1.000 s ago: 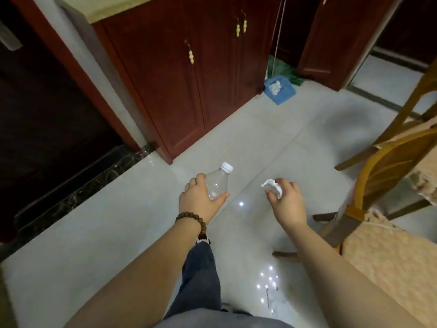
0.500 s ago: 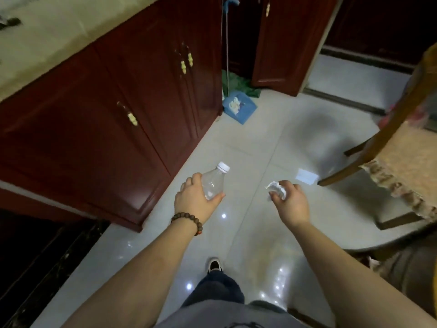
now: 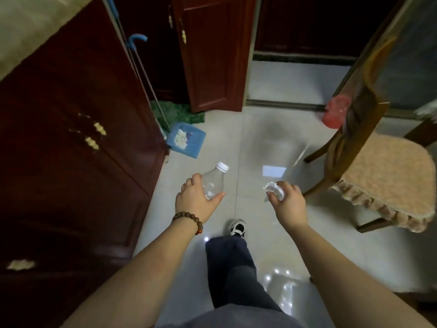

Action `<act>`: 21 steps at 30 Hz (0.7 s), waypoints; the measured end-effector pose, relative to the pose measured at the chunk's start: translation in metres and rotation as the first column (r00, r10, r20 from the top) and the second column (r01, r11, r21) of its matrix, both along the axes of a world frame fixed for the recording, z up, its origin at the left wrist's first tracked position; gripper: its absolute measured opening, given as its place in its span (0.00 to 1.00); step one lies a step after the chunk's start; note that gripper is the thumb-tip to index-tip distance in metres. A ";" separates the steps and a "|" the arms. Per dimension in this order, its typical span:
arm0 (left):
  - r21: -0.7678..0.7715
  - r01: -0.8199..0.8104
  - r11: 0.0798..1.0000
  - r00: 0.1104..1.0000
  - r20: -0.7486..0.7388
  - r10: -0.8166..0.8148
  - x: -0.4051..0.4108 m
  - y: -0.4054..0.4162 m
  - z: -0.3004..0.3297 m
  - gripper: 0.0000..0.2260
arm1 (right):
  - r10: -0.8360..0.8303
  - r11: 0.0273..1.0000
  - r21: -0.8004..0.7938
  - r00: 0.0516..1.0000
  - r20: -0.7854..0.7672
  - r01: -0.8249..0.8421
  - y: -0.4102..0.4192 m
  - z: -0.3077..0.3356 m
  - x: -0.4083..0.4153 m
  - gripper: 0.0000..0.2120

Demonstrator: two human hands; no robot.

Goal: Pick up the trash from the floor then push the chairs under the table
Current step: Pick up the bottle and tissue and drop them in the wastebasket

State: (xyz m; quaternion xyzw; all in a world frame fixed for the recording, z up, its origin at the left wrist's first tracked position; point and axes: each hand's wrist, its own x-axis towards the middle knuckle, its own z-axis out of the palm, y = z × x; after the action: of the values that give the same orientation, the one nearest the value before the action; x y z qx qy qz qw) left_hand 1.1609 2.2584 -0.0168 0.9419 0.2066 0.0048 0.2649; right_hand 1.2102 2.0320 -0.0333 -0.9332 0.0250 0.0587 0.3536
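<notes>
Left hand [image 3: 196,201] grips bottle [image 3: 214,182]; right hand [image 3: 289,204] pinches crumpled paper [image 3: 274,189].

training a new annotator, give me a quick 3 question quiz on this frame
1. True or false: the left hand grips a clear plastic bottle with a white cap.
2. What does the right hand hold?
A. a sponge
B. crumpled white paper
C. nothing
3. What colour is the dustpan on the floor by the cabinet?

Key: 1 true; 2 B; 3 blue
</notes>
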 end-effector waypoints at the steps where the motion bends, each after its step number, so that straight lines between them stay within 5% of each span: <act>1: 0.000 0.021 1.000 1.000 -0.006 -0.021 0.034 0.000 -0.001 0.32 | -0.018 1.000 0.002 1.000 0.011 0.018 0.001 -0.002 0.028 0.13; 21: -0.030 0.373 0.927 0.928 0.005 -0.373 0.560 -0.033 0.018 0.32 | -0.352 0.936 0.030 0.936 0.003 0.351 -0.017 0.007 0.462 0.13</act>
State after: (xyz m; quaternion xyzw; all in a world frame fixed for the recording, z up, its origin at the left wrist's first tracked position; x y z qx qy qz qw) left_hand 1.7210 2.2251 0.0015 0.9598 0.0241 -0.0491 0.2754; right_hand 1.6724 2.0149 -0.0262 -0.9087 0.1889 -0.0091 0.3721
